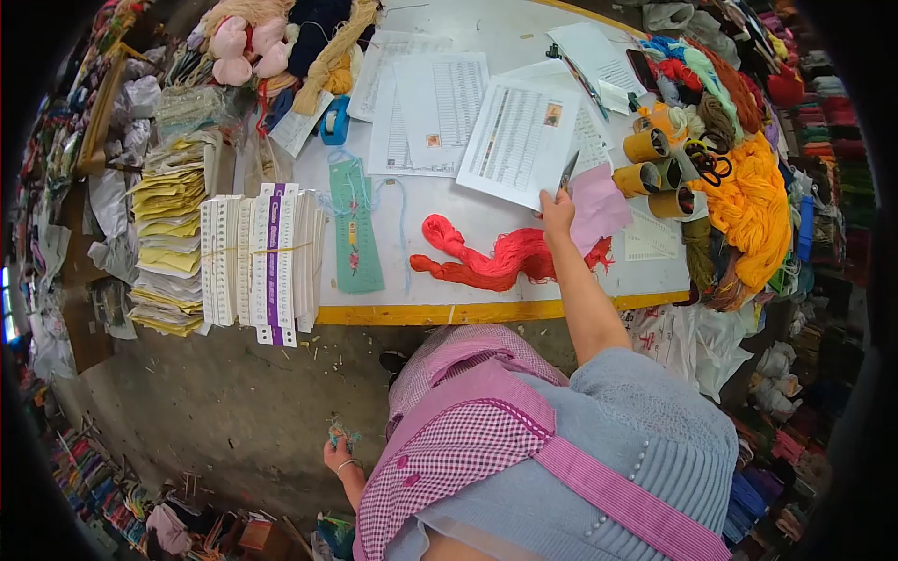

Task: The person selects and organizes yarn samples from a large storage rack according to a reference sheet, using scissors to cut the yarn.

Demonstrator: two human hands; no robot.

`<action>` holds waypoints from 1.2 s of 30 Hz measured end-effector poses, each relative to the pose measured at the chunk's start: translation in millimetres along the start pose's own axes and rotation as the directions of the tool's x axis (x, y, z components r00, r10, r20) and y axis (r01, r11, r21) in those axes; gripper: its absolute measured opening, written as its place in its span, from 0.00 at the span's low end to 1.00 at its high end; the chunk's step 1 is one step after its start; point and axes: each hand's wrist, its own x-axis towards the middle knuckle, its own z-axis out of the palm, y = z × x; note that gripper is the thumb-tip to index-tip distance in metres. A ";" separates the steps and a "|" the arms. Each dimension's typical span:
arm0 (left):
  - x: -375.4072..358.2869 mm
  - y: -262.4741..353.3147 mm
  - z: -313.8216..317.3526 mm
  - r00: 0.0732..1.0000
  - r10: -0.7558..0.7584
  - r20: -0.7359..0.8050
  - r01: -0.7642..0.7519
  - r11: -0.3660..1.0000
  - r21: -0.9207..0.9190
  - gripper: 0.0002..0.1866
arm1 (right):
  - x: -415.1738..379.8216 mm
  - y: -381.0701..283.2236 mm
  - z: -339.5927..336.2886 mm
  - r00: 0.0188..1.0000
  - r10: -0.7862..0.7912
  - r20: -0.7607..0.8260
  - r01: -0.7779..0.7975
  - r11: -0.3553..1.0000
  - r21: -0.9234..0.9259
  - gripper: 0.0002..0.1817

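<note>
My right hand (558, 211) is closed around slim, pointed snips (572, 166), whose handle is mostly hidden by my fingers. The hand is at the lower right corner of a printed sheet (517, 140), beside a pink paper (601, 206). Below and left of it, a red thread skein (510, 262) stretches across the table, partly under my forearm. Low at my left side, away from the table, my left hand (339, 455) pinches a small tangle of thread scraps (342, 434). A green card (354, 224) with thread lies left of the skein.
Punched thread cards (238, 266) and a stack of yellow-and-white packets (170, 229) line the table's left. Cardboard tubes (645, 145), black-handled scissors (711, 166) and orange yarn (756, 210) crowd the right. A blue tape dispenser (333, 121) stands near the back left. The table's front edge (449, 314) is yellow.
</note>
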 end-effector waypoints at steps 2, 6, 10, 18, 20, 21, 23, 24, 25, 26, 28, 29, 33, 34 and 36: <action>-5.6 -0.3 -1.7 0.998 -0.042 -0.036 0.043 0.999 0.019 0.10 | -4.7 4.5 5.5 0.999 -0.016 0.032 0.017 0.999 -0.030 0.07; -6.2 -5.5 -5.3 0.998 0.014 -0.055 -0.010 0.998 0.063 0.10 | -16.8 12.4 9.6 0.996 0.002 0.089 -0.003 1.000 0.008 0.07; -1.8 -11.2 -5.1 0.999 0.015 -0.040 -0.012 0.998 0.061 0.09 | -16.7 22.2 9.8 0.990 -0.045 0.136 0.041 0.999 0.035 0.08; 7.1 -4.0 5.6 0.995 0.092 -0.039 -0.093 0.995 -0.027 0.13 | -17.5 23.4 31.1 0.973 0.064 0.220 -0.050 0.997 -0.065 0.12; 16.7 3.5 7.0 0.977 0.210 -0.039 -0.207 0.976 0.062 0.15 | -16.8 33.5 32.8 0.975 0.103 0.199 -0.087 0.992 -0.089 0.14; 19.1 9.8 9.9 0.977 0.212 -0.035 -0.210 0.976 0.060 0.15 | -16.5 39.9 31.2 0.982 -0.163 0.090 0.186 0.885 -0.427 0.16; 24.7 30.2 15.5 0.937 0.344 0.062 -0.349 0.931 0.106 0.12 | -26.4 37.8 29.4 0.896 -0.438 0.075 0.352 0.597 -0.721 0.18; 27.1 42.9 21.8 0.935 0.348 0.065 -0.353 0.930 0.103 0.12 | -42.6 19.0 29.9 0.901 -0.404 0.157 0.403 0.646 -0.648 0.19; 29.6 55.2 28.9 0.863 0.473 0.175 -0.503 0.832 0.234 0.10 | -58.6 5.4 33.0 0.896 -0.374 0.238 0.441 0.694 -0.570 0.19; 29.7 71.9 37.6 0.768 0.565 0.300 -0.640 0.691 0.338 0.09 | -70.0 3.3 42.3 0.897 -0.333 0.290 0.440 0.730 -0.523 0.16; -5.2 127.2 69.6 0.422 0.832 0.360 -0.874 0.268 0.406 0.09 | -109.3 -10.6 69.1 0.870 -0.089 0.486 0.274 0.905 -0.325 0.13; -19.2 148.5 85.0 0.484 0.800 0.355 -0.874 0.418 0.249 0.09 | -137.4 -24.6 81.0 0.728 -0.221 0.649 0.464 0.856 -0.229 0.11; -57.1 211.8 118.9 0.578 0.609 0.544 -0.644 0.749 -0.155 0.08 | -272.9 -60.5 121.1 0.250 -0.283 0.926 0.400 0.901 0.168 0.21; -67.3 223.7 121.2 0.575 0.570 0.587 -0.508 0.811 -0.290 0.08 | -301.2 -66.4 124.6 0.152 -0.403 0.903 0.417 0.854 0.311 0.24; -75.2 240.3 113.8 0.550 0.560 0.620 -0.464 0.822 -0.331 0.10 | -343.3 -102.6 113.4 0.087 -0.078 0.993 -0.056 0.995 0.083 0.23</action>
